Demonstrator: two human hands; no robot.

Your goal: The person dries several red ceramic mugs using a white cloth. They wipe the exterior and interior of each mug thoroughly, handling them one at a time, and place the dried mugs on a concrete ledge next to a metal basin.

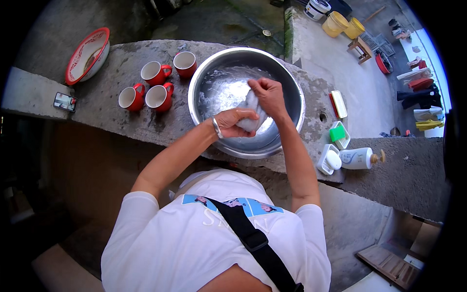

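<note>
Over a wide steel basin (198, 97) with water in it, I hold a light grey wet cloth (251, 104). My left hand (234, 122), a silver bangle on its wrist, is wrapped round the cloth's lower part. Higher up, my right hand (270, 96) pinches the cloth with bent fingers. Left of the basin stand several red mugs (159, 98) with white insides, upright on the stone ledge (109, 97). The basin's bottom is partly hidden by my hands and by glare.
An enamel basin (88, 56) with a red rim leans at the far left, near a phone (65, 101). On the right lie a brush (339, 103), a green block (336, 134) in a soap dish, white soap (333, 159) and a pump bottle (357, 158). Yellow buckets (335, 24) stand beyond.
</note>
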